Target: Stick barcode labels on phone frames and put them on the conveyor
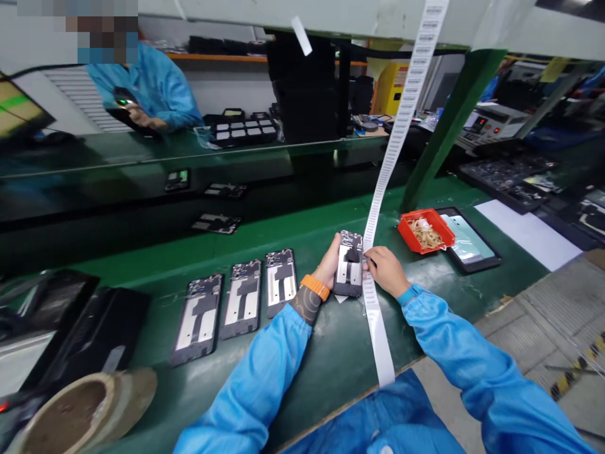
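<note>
Label strip (404,113) barring centre, phones (242,296) left, bare bench (456,287) beside red bin (409,236)

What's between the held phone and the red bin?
In the head view: the white label strip, part of the right hand, then green tabletop.

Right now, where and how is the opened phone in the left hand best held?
Probably by the long edges, left hand from the left: the slim phone has its inner parts facing up, while the label strip and right hand crowd its right side.
</note>
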`<action>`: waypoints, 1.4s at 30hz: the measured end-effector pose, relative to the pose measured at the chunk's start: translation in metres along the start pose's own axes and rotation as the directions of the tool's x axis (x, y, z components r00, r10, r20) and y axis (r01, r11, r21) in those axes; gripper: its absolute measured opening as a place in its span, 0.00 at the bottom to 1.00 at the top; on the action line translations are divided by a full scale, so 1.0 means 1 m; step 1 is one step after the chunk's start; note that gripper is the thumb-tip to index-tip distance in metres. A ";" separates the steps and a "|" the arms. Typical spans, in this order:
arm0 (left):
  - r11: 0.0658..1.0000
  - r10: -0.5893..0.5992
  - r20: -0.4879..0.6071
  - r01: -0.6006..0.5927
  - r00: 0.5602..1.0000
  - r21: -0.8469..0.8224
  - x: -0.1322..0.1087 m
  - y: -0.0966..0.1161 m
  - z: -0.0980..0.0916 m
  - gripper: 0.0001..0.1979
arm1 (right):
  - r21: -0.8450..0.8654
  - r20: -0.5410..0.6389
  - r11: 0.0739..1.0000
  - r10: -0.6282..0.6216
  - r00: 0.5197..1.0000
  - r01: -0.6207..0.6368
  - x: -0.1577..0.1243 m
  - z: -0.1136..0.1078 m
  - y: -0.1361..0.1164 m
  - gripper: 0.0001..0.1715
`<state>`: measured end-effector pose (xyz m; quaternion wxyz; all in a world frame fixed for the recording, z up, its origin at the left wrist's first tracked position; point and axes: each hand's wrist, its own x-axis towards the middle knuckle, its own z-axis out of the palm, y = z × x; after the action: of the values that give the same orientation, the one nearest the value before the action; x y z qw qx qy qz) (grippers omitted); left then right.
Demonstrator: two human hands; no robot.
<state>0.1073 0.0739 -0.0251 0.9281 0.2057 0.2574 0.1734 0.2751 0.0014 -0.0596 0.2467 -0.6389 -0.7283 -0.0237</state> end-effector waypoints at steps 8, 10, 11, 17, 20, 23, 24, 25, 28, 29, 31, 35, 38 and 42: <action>0.999 -0.017 -0.019 0.016 1.000 -0.043 -0.002 0.000 0.001 0.41 | -0.042 0.069 0.999 -0.024 0.997 0.027 -0.001 -0.004 -0.006 0.12; 0.999 -0.025 -0.029 0.024 0.999 -0.036 -0.003 0.000 0.002 0.41 | -0.035 0.067 0.999 -0.003 0.998 0.005 -0.001 -0.004 -0.006 0.12; 0.999 -0.029 -0.032 0.029 0.999 -0.028 -0.004 0.000 0.003 0.41 | -0.029 0.060 1.000 0.011 0.998 -0.010 -0.001 -0.004 -0.006 0.13; 0.999 -0.013 -0.033 0.011 0.999 -0.048 -0.007 0.001 0.008 0.42 | 0.034 0.061 0.999 -0.027 0.998 0.025 -0.001 -0.002 -0.002 0.14; 0.997 -0.004 -0.059 -0.001 0.998 -0.080 -0.011 0.002 0.012 0.41 | 0.052 0.058 0.997 -0.064 0.996 0.061 -0.002 -0.002 0.000 0.14; 0.995 -0.007 -0.089 -0.002 0.996 -0.102 -0.013 0.005 0.014 0.41 | 0.064 0.058 0.994 -0.090 0.994 0.087 -0.003 -0.002 0.002 0.15; 0.994 -0.011 -0.095 0.001 0.995 -0.106 -0.014 0.005 0.015 0.41 | 0.068 0.058 0.994 -0.095 0.994 0.091 -0.004 -0.002 0.003 0.15; 0.994 -0.014 -0.101 0.003 0.995 -0.108 -0.014 0.005 0.015 0.41 | 0.072 0.058 0.993 -0.099 0.993 0.095 -0.004 -0.002 0.004 0.16; 0.995 -0.018 -0.119 0.006 0.993 -0.098 -0.014 0.006 0.015 0.41 | 0.090 0.054 0.991 -0.108 0.993 0.103 -0.006 -0.003 0.006 0.15; 0.996 -0.019 -0.121 0.008 0.993 -0.091 -0.014 0.006 0.016 0.41 | 0.102 0.055 0.989 -0.112 0.992 0.106 -0.006 -0.003 0.006 0.15; 0.997 -0.022 -0.119 0.013 0.993 -0.077 -0.014 0.006 0.016 0.41 | 0.130 0.057 0.986 -0.110 0.992 0.102 -0.008 -0.003 0.007 0.15; 0.998 -0.045 -0.135 0.039 0.990 -0.047 -0.015 0.007 0.015 0.42 | 0.165 0.051 0.986 -0.029 0.998 0.021 -0.011 -0.004 0.008 0.14; 0.997 -0.068 -0.137 0.065 0.988 -0.030 -0.014 0.007 0.012 0.42 | 0.175 0.051 0.985 0.006 0.999 -0.015 -0.011 -0.006 0.006 0.16; 0.998 -0.056 -0.130 0.052 0.990 -0.036 -0.011 0.007 0.009 0.40 | 0.202 0.039 0.978 0.040 0.998 -0.048 -0.008 -0.008 0.005 0.19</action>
<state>0.1017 0.0721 -0.0104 0.9167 0.1717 0.3205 0.1657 0.2828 -0.0084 -0.0569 0.2984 -0.6266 -0.7168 0.0673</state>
